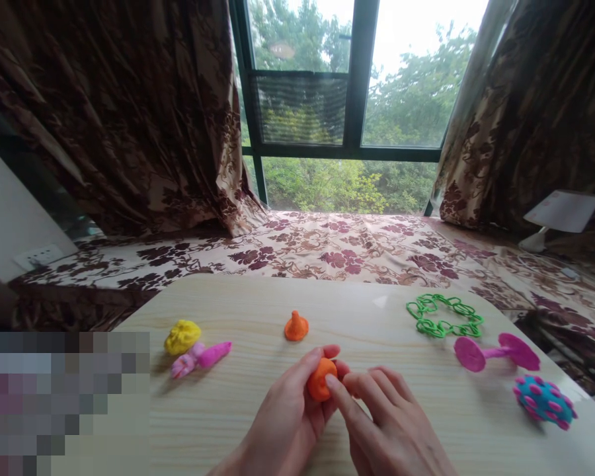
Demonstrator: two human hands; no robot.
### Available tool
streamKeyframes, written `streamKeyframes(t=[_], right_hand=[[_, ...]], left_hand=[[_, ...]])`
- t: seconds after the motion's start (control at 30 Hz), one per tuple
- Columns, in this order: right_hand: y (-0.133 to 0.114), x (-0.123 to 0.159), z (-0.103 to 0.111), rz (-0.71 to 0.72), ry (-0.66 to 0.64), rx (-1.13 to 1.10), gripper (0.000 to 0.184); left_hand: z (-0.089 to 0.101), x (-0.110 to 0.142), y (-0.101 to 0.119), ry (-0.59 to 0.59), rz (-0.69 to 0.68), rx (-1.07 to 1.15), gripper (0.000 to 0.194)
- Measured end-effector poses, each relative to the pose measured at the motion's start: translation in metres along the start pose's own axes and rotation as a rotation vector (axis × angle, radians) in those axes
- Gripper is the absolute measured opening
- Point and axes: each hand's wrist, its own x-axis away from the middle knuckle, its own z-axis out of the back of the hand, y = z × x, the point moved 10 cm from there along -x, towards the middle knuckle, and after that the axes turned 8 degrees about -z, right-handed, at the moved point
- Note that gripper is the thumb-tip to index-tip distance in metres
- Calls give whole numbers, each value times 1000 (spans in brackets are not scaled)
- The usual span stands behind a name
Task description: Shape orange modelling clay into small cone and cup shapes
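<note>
A rounded lump of orange modelling clay (322, 379) rests in my left hand (297, 403), gripped between the thumb and the fingers curled behind it. My right hand (384, 416) reaches in from the right, its forefinger pressed on the front of the lump and its other fingers bent; the right thumb is mostly hidden. Just beyond my hands, a smaller orange clay piece (296, 326) with a wide base and a narrow upright knob stands on the pale wooden table (248, 304).
On the left lie a yellow gathered clay piece (182, 337) and a pink clay figure (201, 357). To the right are a green clay chain (445, 316), a magenta dumbbell shape (496, 352) and a blue clay roll with pink dots (545, 401). A lamp (562, 211) stands farther back.
</note>
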Motion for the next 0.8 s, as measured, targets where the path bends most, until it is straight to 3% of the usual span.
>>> streamKeyframes(t=[0.1,0.3,0.8], right_hand=[[4,-2,7,-12,16,-26,39],[6,-3,6,-22,-15,-23,31],[2,-1,2,-3,-29,-1,30]], left_hand=[[-2,0,2,0,20,27,29],[-17,7,8,-126,44,13,28],[-15,8,2,-93,60,-18,26]])
